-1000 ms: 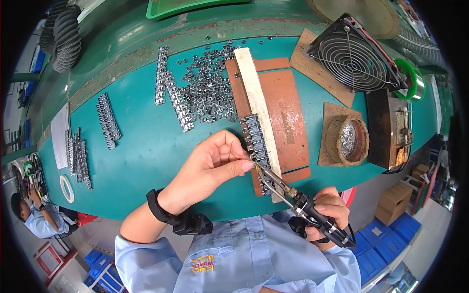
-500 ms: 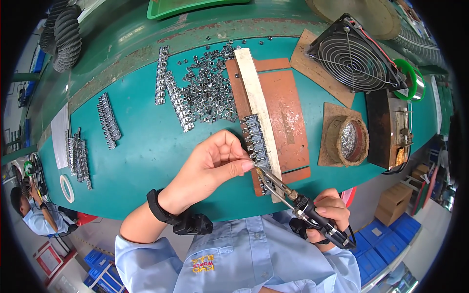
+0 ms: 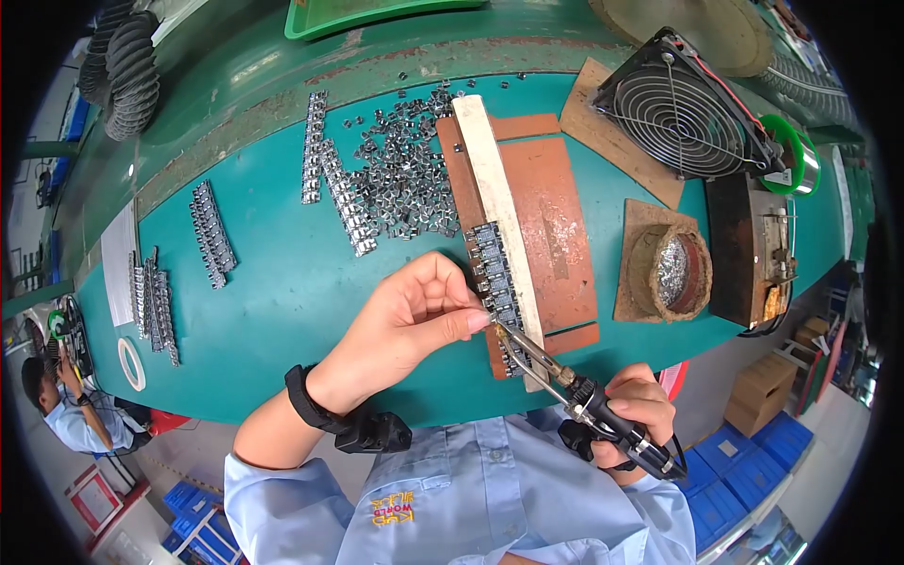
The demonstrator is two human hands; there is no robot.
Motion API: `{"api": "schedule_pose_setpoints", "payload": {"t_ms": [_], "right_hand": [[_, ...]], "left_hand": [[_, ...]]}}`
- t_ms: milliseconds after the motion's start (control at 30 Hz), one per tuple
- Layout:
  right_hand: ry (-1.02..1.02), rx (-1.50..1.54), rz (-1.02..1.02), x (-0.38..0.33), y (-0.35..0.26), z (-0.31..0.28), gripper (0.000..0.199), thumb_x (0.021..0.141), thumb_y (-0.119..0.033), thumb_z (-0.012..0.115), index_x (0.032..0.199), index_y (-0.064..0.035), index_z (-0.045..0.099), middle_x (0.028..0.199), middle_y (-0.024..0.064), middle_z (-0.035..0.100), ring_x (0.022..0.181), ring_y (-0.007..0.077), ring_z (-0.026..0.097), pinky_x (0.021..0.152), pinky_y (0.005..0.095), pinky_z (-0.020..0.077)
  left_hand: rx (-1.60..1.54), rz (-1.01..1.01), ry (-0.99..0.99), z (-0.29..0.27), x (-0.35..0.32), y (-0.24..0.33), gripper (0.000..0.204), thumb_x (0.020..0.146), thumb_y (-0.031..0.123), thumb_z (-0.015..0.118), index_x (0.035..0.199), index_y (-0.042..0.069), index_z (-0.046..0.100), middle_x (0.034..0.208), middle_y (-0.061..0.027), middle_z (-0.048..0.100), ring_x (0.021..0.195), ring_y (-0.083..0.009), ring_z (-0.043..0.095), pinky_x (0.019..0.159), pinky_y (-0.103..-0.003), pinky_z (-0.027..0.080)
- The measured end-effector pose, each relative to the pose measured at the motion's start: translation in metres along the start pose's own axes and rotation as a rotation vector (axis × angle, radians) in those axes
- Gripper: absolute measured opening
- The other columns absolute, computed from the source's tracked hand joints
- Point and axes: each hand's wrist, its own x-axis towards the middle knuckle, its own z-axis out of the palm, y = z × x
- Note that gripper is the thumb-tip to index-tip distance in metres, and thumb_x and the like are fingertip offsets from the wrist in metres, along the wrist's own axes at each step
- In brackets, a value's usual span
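Note:
In my right hand [image 3: 640, 410] is a soldering iron [image 3: 603, 414] with a thin feed tube beside its barrel. Its tip meets the edge of a dark strip of circuit boards [image 3: 494, 268]. That strip lies along a pale wooden bar [image 3: 497, 193] on a reddish-brown board [image 3: 551, 217]. My left hand [image 3: 414, 315] is closed in a pinch at the strip's edge, close to the iron's tip. Whatever sits between thumb and forefinger is too small to name. Left of the bar spreads a heap of small metal parts [image 3: 405, 174].
Finished-looking metal-lined strips [image 3: 344, 198] lie beside the heap, others [image 3: 151, 306] farther left near a tape ring [image 3: 131, 364]. On the right are a fan [image 3: 683, 108], a round pot of silvery scraps [image 3: 670, 268], a solder spool [image 3: 800, 155] and a metal box [image 3: 744, 250]. Another person [image 3: 85, 414] sits far left.
Both hands and the iron stay almost where they were. The whole view has shifted very slightly.

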Motion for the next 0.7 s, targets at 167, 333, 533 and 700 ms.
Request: {"api": "schedule_pose_setpoints", "payload": {"t_ms": [167,333,533,700], "right_hand": [[0.116,0.023,-0.007,-0.007,0.006,0.004,0.045,0.068,-0.030,0.072,0.095,-0.0017,0.050,0.067,0.0062,0.055,0.051,0.0161,0.051,0.059,0.0312,0.0431],[0.365,0.162,0.153,-0.005,0.018,0.023,0.045,0.075,-0.032,0.066,0.102,-0.0023,0.044,0.074,0.0057,0.050,0.054,0.0141,0.050,0.064,0.0313,0.0414],[0.385,0.123,0.199,0.000,0.018,0.027,0.045,0.076,-0.034,0.064,0.101,-0.0020,0.045,0.074,0.0061,0.047,0.051,0.0131,0.048,0.064,0.0300,0.0403],[0.360,0.092,0.163,-0.001,0.020,0.026,0.044,0.076,-0.032,0.064,0.101,-0.0018,0.045,0.073,0.0066,0.048,0.050,0.0129,0.048,0.065,0.0299,0.0404]], "left_hand": [[-0.010,-0.002,0.006,0.000,-0.001,0.000,0.018,0.078,0.000,0.061,0.082,0.007,0.045,0.079,-0.0010,0.056,0.073,-0.0076,0.055,0.066,-0.020,0.045],[-0.015,-0.001,-0.004,0.001,0.000,0.000,0.018,0.078,0.001,0.061,0.082,0.007,0.045,0.078,-0.0005,0.055,0.073,-0.0079,0.055,0.067,-0.021,0.045],[0.003,0.001,-0.023,0.000,0.000,0.000,0.016,0.079,0.001,0.059,0.082,0.007,0.045,0.078,-0.0009,0.055,0.074,-0.0083,0.055,0.067,-0.021,0.045],[0.025,0.029,-0.029,-0.001,-0.002,0.001,0.011,0.082,0.002,0.056,0.087,0.005,0.047,0.081,-0.0012,0.056,0.075,-0.0073,0.054,0.068,-0.020,0.043]]}}
